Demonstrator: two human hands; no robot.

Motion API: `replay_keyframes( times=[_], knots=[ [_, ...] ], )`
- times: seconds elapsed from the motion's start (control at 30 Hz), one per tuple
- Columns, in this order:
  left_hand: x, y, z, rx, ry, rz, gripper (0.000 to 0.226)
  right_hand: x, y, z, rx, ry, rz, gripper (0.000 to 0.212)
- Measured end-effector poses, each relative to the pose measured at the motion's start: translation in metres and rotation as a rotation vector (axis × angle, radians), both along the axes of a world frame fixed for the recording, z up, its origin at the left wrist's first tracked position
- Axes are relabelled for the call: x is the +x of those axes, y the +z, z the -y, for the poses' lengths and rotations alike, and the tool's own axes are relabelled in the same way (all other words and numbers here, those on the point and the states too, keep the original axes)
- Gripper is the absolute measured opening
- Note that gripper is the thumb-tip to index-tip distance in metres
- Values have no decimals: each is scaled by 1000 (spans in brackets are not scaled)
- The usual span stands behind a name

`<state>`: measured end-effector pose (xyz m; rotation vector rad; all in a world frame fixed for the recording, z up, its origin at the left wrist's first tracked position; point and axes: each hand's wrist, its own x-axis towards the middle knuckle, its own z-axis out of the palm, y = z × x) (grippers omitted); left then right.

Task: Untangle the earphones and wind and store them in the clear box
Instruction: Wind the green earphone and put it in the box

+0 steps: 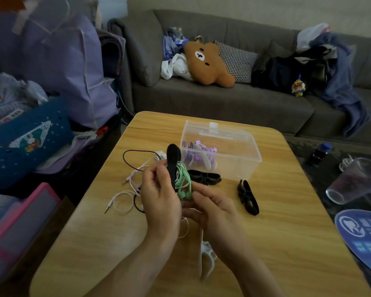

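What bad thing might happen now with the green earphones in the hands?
The green earphones are wound on a black winder held up by the left hand and right hand; a loose grip might let the loops slip off. Below, white and pink cords lie tangled on the table, so a dangling end may snag them. The clear box already holds purple earphones, which could tangle with the new set.

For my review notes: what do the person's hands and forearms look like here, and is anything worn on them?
Both arms are bare as far as the frame shows: no sleeves, gloves, watch, bracelet or rings visible on the left hand or the right hand. Fingernails look short and unpainted, though the dim light makes fine detail hard to tell. No markings show on either forearm.
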<state>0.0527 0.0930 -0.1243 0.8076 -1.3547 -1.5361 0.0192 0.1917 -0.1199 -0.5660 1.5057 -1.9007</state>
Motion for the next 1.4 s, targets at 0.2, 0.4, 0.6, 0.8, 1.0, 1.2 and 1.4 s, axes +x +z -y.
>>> replay_keyframes(
  times=[0.2,0.4,0.6,0.8,1.0,1.2,1.4],
  knots=[
    [2,1,-10,-119,-102,-22,15,-1,-5,0,-23,-33,84,30],
    [2,-5,-19,-128,-335,7,14,-10,-6,-5,-84,-119,319,34],
    [0,-8,-15,-190,-332,-1,23,-1,-10,-2,-18,-195,158,23],
    [1,-9,-13,-220,-347,-9,18,6,-4,0,63,-170,65,24],
    [3,-12,-16,-197,-530,-94,33,6,-4,-5,68,-225,-78,27],
    [1,-7,-16,-263,-490,-49,21,-5,-15,-5,72,-308,-16,33],
    [0,-10,-14,-220,-438,-39,39,-15,-11,-11,31,-206,164,28]
  ],
)
